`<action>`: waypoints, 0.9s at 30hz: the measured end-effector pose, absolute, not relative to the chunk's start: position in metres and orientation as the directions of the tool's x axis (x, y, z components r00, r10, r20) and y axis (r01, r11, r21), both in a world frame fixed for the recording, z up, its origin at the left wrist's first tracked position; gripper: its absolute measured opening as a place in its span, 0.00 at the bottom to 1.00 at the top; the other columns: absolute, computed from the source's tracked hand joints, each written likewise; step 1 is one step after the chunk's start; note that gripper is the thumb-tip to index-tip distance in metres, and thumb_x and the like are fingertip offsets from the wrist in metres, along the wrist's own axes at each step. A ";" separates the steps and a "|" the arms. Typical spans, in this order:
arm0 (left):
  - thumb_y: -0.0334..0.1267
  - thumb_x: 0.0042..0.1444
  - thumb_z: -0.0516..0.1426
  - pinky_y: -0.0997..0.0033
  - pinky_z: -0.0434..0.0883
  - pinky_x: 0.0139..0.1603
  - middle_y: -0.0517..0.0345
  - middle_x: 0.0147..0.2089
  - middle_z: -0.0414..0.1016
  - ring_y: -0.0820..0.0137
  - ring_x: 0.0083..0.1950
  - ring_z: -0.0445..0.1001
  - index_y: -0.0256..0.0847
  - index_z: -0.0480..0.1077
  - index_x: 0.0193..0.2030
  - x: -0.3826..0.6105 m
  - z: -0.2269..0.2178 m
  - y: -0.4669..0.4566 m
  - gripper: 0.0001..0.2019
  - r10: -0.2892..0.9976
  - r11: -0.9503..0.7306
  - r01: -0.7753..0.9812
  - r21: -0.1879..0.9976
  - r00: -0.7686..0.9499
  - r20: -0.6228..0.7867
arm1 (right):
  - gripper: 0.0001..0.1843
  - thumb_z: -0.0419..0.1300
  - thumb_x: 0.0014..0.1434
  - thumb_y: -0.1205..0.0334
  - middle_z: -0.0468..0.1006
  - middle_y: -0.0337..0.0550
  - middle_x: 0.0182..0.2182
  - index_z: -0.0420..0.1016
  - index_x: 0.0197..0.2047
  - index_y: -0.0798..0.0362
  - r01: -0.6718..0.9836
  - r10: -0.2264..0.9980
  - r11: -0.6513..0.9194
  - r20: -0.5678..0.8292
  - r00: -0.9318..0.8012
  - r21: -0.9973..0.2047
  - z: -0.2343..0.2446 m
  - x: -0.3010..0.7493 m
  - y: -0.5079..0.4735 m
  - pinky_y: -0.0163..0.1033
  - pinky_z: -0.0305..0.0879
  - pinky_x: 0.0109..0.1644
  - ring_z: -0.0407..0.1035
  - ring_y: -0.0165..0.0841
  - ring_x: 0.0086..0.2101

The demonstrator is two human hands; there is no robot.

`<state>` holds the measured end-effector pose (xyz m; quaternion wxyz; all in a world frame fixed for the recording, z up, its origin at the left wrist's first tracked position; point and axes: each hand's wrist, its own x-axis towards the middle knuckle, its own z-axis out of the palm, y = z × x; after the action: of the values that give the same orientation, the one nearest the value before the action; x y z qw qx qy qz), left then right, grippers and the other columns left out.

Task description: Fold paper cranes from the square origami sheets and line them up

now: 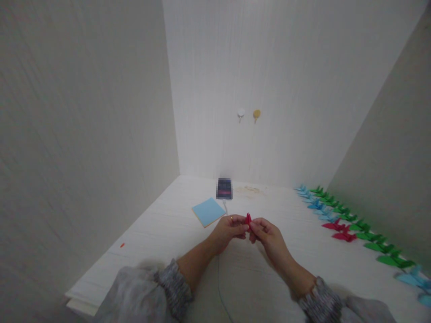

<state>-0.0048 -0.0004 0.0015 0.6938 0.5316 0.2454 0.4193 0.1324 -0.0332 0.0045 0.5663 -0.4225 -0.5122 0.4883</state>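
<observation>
The left hand (230, 229) and the right hand (267, 234) both pinch a small folded red paper (248, 219), each grip closed on it. They hold it up over the white worktop (161, 251). Blue square paper (208, 211) lies near the left hand. Green paper birds (379, 246) and two red paper birds (345, 234) sit off to the right.

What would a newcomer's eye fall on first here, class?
Likely the green, blue and red origami cranes lined up on the right of the white table. Next, the folded red paper, held by the left hand and right hand, in the lower middle. Then the light-blue square paper, lying just beyond the left hand.
</observation>
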 end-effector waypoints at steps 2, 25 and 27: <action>0.37 0.38 0.61 0.74 0.63 0.30 0.56 0.29 0.70 0.76 0.27 0.66 0.34 0.69 0.33 -0.005 0.001 0.000 0.13 0.852 0.094 -0.330 0.939 0.515 0.096 | 0.14 0.58 0.45 0.51 0.70 0.37 0.15 0.69 0.26 0.56 -0.074 0.986 0.167 0.167 -0.002 -0.983 0.006 0.132 -0.034 0.33 0.59 0.24 0.63 0.27 0.17; 0.39 0.38 0.60 0.74 0.64 0.32 0.56 0.27 0.70 0.76 0.26 0.66 0.32 0.70 0.32 -0.004 0.005 -0.002 0.14 0.851 0.025 -0.307 0.951 0.505 0.141 | 0.11 0.58 0.46 0.55 0.71 0.37 0.17 0.70 0.29 0.54 0.199 0.958 0.254 0.275 0.086 -0.947 0.003 0.133 -0.036 0.34 0.62 0.25 0.66 0.30 0.20; 0.39 0.37 0.61 0.73 0.64 0.31 0.57 0.24 0.69 0.77 0.25 0.65 0.32 0.70 0.31 -0.004 0.004 -0.002 0.14 0.862 0.031 -0.310 0.950 0.489 0.132 | 0.10 0.57 0.47 0.55 0.70 0.37 0.17 0.69 0.28 0.54 0.235 0.954 0.264 0.289 0.082 -0.936 0.003 0.132 -0.036 0.34 0.62 0.25 0.65 0.29 0.20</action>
<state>-0.0040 -0.0016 0.0041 0.6712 0.5421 0.2547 0.4367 0.1324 -0.0360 0.0026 0.5347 -0.5050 -0.5882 0.3362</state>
